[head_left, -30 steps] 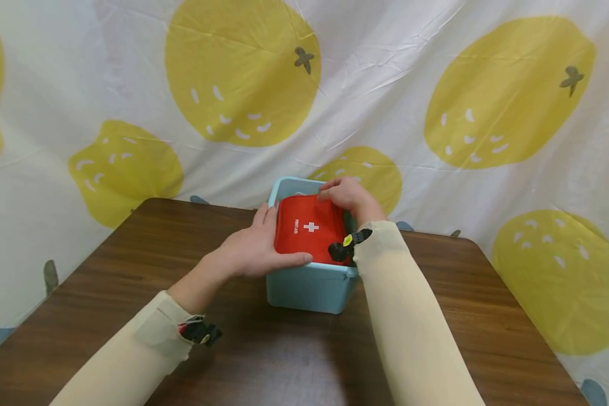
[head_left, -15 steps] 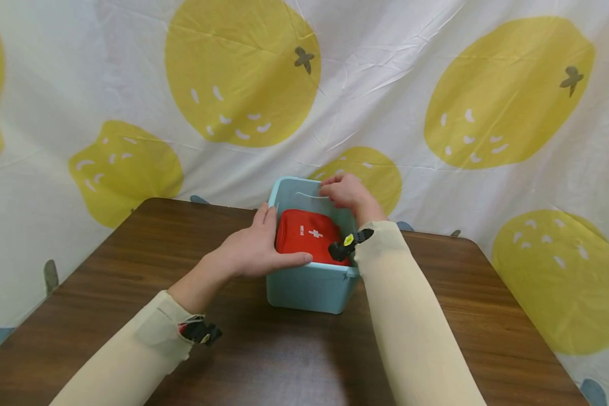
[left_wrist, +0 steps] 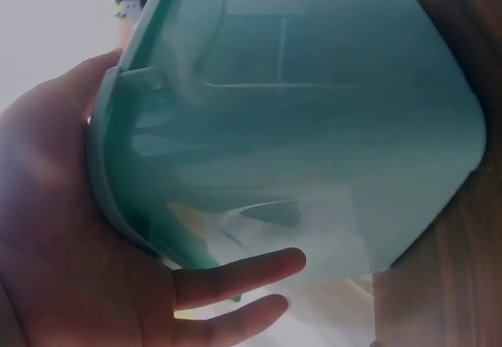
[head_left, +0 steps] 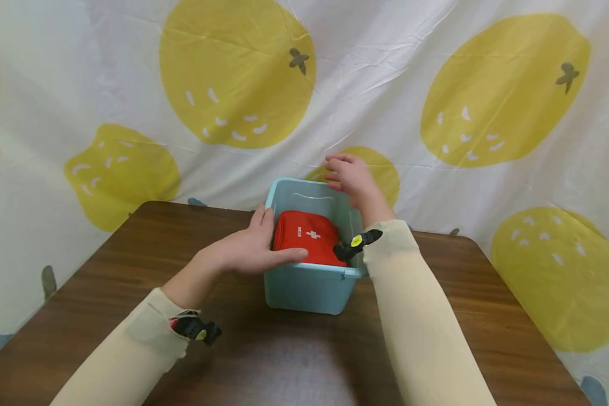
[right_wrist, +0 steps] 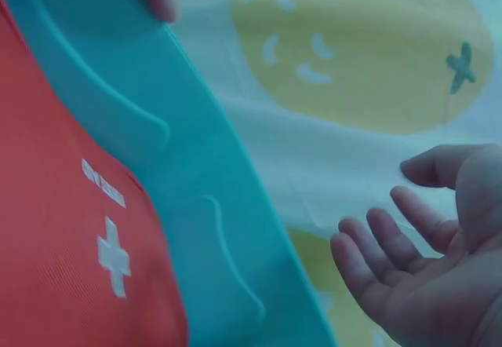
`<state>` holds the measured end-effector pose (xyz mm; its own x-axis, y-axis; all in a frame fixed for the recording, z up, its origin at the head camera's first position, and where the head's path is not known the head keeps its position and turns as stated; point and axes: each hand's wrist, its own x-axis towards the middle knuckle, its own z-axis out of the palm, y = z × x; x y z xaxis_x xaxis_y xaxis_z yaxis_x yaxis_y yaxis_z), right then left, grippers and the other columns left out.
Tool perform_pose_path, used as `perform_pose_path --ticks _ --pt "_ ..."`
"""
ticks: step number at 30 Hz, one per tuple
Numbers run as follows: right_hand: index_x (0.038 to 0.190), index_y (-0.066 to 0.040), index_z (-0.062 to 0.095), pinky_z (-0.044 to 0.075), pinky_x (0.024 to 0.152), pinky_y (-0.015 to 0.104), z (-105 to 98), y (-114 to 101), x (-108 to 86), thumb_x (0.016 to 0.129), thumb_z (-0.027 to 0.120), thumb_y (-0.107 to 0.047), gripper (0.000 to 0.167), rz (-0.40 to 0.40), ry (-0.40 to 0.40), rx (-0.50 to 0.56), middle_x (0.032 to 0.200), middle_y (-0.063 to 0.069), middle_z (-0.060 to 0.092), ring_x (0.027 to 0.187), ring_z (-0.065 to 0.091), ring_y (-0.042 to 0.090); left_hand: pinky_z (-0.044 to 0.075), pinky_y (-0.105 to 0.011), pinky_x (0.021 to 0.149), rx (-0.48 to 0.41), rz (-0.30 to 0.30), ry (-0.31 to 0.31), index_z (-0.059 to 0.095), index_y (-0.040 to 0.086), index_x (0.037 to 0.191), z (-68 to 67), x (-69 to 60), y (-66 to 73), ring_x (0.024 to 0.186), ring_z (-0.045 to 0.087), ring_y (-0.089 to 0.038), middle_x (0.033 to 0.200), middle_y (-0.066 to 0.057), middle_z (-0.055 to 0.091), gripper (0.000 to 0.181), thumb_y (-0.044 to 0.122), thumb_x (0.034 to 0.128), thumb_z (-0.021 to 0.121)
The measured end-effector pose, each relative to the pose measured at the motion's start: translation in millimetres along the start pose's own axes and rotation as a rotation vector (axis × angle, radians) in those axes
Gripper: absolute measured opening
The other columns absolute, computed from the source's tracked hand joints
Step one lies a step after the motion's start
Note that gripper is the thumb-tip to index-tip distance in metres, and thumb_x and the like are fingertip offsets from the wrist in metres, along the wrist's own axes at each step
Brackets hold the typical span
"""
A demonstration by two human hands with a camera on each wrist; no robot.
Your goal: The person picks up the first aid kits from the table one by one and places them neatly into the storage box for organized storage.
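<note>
A light blue plastic bin stands on the table with a red first aid pouch lying inside it, white cross upward. My left hand rests at the bin's near left corner, its thumb over the front rim. In the left wrist view, two straight fingers of that hand reach along the bin's outer side. My right hand hovers above the far right rim, holding nothing. The right wrist view has its loosely bent fingers apart from the bin wall.
The brown wooden table extends around the bin on all sides. Close behind its back edge hangs a white cloth printed with large yellow lemons. A black camera is strapped on each wrist.
The red pouch's far end has dropped lower into the bin after my right hand let go. That hand has since risen above the far rim. The left hand stays at the bin's corner.
</note>
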<state>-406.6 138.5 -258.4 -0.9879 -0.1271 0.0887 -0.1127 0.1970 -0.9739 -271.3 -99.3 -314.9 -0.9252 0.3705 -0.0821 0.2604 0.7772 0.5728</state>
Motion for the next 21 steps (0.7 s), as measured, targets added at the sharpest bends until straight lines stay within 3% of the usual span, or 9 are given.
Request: perform_pose_path --ticks 4,8,11,13,15,18,21 --pt "0.158 0.001 0.052 0.051 0.121 0.047 -17 -9 -10.4 0.113 0.053 -0.023 0.051 -0.019 -0.015 0.011 0.163 0.019 0.054 0.143 0.060 0.038 0.052 -0.056 0.117 -0.059 0.070 -0.010 0.006 0.007 0.173 -8.7 -0.9 -3.6 0.157 0.030 -0.037 0.176 -0.015 0.014 0.115 0.071 0.0975 0.065" --pt "0.156 -0.002 0.055 0.051 0.121 0.048 -41 -13 -25.4 0.113 0.055 -0.028 0.051 -0.063 -0.017 -0.077 0.158 0.016 0.057 0.138 0.064 0.033 0.050 -0.056 0.116 -0.071 0.181 0.020 0.030 0.011 0.164 -16.7 1.8 -6.0 0.148 0.039 -0.033 0.158 -0.014 0.042 0.086 0.060 0.1027 0.064" --pt "0.158 -0.004 0.054 0.048 0.123 0.051 -59 -12 -42.9 0.114 0.055 -0.032 0.052 -0.092 -0.043 -0.182 0.161 0.017 0.055 0.142 0.061 0.035 0.056 -0.048 0.103 -0.034 0.236 0.058 0.054 0.013 0.140 -21.6 4.7 -6.2 0.122 0.061 -0.027 0.124 -0.010 0.064 0.053 0.053 0.1059 0.064" --pt "0.159 -0.005 0.053 0.048 0.123 0.054 -68 -7 -57.5 0.114 0.056 -0.035 0.054 -0.120 -0.061 -0.280 0.161 0.019 0.055 0.145 0.059 0.039 0.057 -0.043 0.091 0.009 0.226 0.094 0.060 0.015 0.120 -24.5 4.4 -7.2 0.101 0.066 -0.023 0.103 -0.006 0.065 0.039 0.052 0.1066 0.064" --pt "0.161 -0.008 0.051 0.048 0.121 0.057 -76 0 -73.0 0.114 0.056 -0.040 0.057 -0.146 -0.080 -0.403 0.161 0.019 0.056 0.144 0.058 0.041 0.056 -0.041 0.086 0.060 0.199 0.118 0.061 0.014 0.106 -27.3 3.4 -10.4 0.090 0.066 -0.022 0.092 -0.007 0.061 0.038 0.052 0.1069 0.063" --pt "0.165 -0.009 0.046 0.049 0.118 0.062 -86 15 -94.1 0.114 0.056 -0.042 0.061 -0.206 -0.099 -0.576 0.161 0.023 0.055 0.145 0.057 0.044 0.057 -0.045 0.093 0.108 0.181 0.150 0.064 0.013 0.112 -30.9 1.4 -19.3 0.101 0.065 -0.024 0.106 -0.008 0.064 0.041 0.054 0.1067 0.063" --pt "0.168 -0.006 0.040 0.046 0.119 0.066 -95 30 -110.7 0.114 0.057 -0.043 0.068 -0.265 -0.114 -0.731 0.165 0.026 0.048 0.151 0.050 0.047 0.057 -0.053 0.106 0.106 0.203 0.168 0.065 0.015 0.137 -34.8 -0.3 -31.3 0.122 0.064 -0.029 0.133 -0.009 0.066 0.049 0.053 0.1069 0.064"
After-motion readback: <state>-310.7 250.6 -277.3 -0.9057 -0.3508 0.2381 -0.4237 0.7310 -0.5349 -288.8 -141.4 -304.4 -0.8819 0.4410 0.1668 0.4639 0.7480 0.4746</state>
